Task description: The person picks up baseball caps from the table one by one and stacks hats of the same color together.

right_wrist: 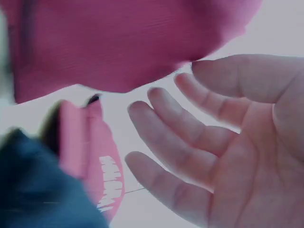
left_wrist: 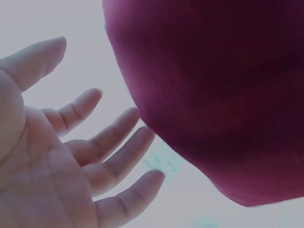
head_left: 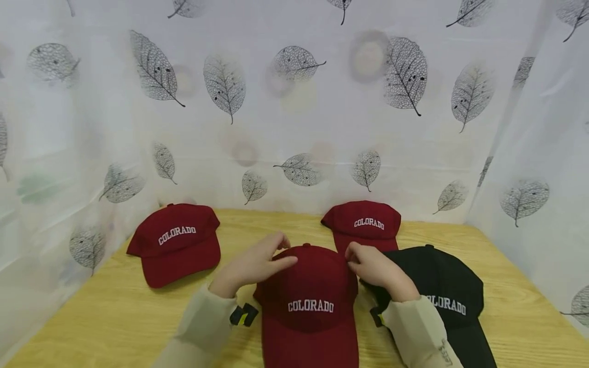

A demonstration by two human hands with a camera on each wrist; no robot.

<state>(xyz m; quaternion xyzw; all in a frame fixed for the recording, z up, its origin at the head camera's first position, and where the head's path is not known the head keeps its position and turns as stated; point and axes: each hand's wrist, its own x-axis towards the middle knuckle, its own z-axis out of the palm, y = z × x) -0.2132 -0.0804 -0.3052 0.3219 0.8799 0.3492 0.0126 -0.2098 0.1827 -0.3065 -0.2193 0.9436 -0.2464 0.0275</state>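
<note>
A dark red cap [head_left: 308,278] with white COLORADO lettering sits in the front middle of the table, its brim towards me. My left hand [head_left: 252,267] is at the upper left of its crown. In the left wrist view its fingers [left_wrist: 114,164] are spread and loosely bent beside the red cloth [left_wrist: 199,95]; whether the fingertips touch it I cannot tell. My right hand [head_left: 378,271] is at the crown's other side. The right wrist view has its thumb tip [right_wrist: 209,73] at the cloth's edge [right_wrist: 118,52], fingers relaxed, gripping nothing.
A second red cap [head_left: 184,250] lies at the left and a third [head_left: 370,220] at the back right. A black cap [head_left: 442,281] sits at the right, partly behind my right forearm. Leaf-patterned white curtains [head_left: 317,112] enclose the wooden table [head_left: 110,317].
</note>
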